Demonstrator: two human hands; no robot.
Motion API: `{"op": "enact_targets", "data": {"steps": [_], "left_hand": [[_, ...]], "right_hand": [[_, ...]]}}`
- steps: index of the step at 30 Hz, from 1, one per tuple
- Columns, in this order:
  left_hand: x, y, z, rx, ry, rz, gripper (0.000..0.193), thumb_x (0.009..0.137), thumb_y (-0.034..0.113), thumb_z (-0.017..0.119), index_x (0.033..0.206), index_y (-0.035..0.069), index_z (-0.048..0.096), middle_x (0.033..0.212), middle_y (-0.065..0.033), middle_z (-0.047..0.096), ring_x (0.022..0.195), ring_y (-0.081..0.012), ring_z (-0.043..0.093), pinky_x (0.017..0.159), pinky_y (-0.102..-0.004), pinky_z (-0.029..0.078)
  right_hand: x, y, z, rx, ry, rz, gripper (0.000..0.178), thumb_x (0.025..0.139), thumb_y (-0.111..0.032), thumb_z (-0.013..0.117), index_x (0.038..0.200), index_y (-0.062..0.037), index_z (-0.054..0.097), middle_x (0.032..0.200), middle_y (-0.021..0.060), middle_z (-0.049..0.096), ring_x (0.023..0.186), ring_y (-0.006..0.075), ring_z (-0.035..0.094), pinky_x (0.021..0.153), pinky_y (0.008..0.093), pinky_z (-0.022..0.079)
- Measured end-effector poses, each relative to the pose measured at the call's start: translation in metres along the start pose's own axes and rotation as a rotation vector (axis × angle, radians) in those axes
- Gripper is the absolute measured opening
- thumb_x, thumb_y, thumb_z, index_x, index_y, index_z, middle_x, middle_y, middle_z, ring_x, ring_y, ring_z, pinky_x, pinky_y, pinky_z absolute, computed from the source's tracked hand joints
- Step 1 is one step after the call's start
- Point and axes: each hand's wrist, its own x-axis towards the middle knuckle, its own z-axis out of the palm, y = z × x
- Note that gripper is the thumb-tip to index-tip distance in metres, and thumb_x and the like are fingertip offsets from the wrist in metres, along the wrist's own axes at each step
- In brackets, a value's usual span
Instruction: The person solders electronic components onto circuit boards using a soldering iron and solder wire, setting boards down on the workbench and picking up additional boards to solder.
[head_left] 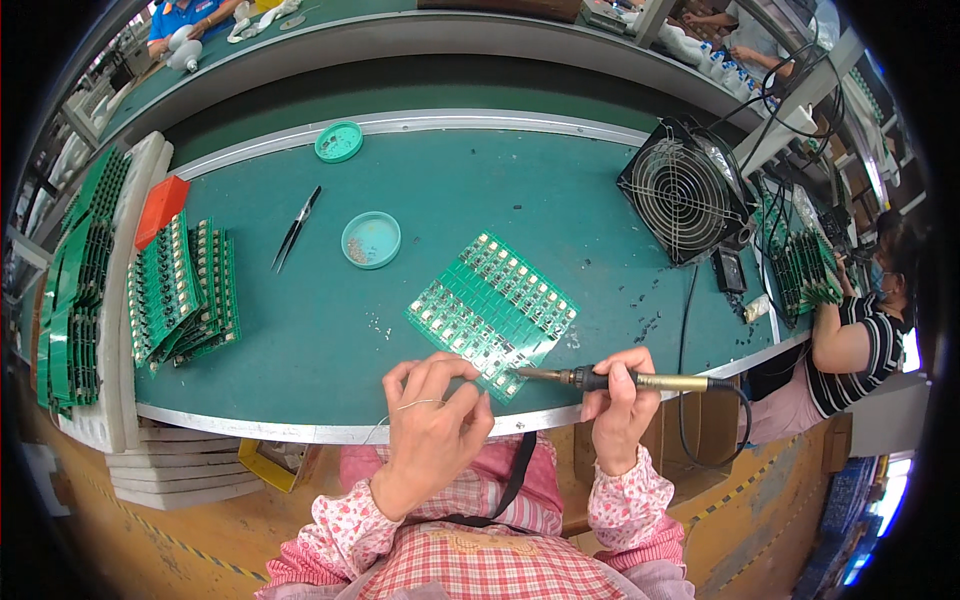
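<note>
A green circuit board panel (490,306) with rows of small parts lies turned at an angle on the mat. My right hand (622,408) grips a soldering iron (675,383), its tip at the panel's near corner. Thin solder wire (418,403) runs across the fingers of my left hand (432,415), which is closed on it. The left fingertips sit at the panel's near edge, beside the iron's tip; where the wire ends is too small to make out.
Left stand stacked circuit boards (185,290), a red box (162,210) and tweezers (297,230). Two round dishes (371,240) with tiny parts lie farther back. A fan (690,190) stands right, near scattered black components (648,310) and the iron's cable (745,420). A co-worker (850,345) sits far right.
</note>
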Motion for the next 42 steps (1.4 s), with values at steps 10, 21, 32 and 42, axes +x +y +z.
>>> {"op": "enact_targets", "data": {"steps": [10,21,32,42], "left_hand": [[0.001,0.001,0.002,0.025,-0.007,0.005,0.018,0.073,0.006,0.072,0.068,0.008,0.055,0.102,-0.0042,0.062,0.102,-0.0243,0.06,0.09,-0.0438,0.035],[0.004,0.003,0.002,0.061,-0.001,0.0,0.016,0.073,0.006,0.072,0.068,0.007,0.057,0.1,-0.004,0.061,0.1,-0.0244,0.059,0.089,-0.0431,0.035],[0.002,0.002,0.003,0.059,0.025,0.005,0.016,0.073,0.005,0.072,0.068,0.007,0.056,0.099,-0.0038,0.061,0.099,-0.0236,0.059,0.089,-0.0429,0.035],[-0.004,0.002,-0.001,0.004,-0.024,0.055,0.015,0.075,0.007,0.071,0.071,0.007,0.057,0.101,-0.0049,0.061,0.104,-0.0235,0.061,0.093,-0.0461,0.035]], "right_hand": [[0.009,0.005,0.004,0.008,-0.118,0.07,0.021,0.101,-0.021,0.053,0.093,-0.0019,0.052,0.084,0.0061,0.062,0.046,0.0045,0.047,0.043,0.0201,0.039],[0.011,0.007,0.004,0.029,-0.146,0.072,0.021,0.101,-0.02,0.053,0.092,-0.0013,0.052,0.082,0.0061,0.062,0.047,0.0045,0.048,0.043,0.0199,0.04],[0.008,0.005,0.006,0.0,-0.107,0.025,0.02,0.1,-0.019,0.053,0.091,-0.0014,0.053,0.08,0.005,0.061,0.047,0.0042,0.047,0.043,0.0196,0.038],[-0.024,-0.004,-0.001,-0.034,0.084,-0.061,0.018,0.098,-0.018,0.051,0.091,-0.0025,0.052,0.073,0.0048,0.057,0.043,0.0063,0.045,0.041,0.0209,0.038]]}}
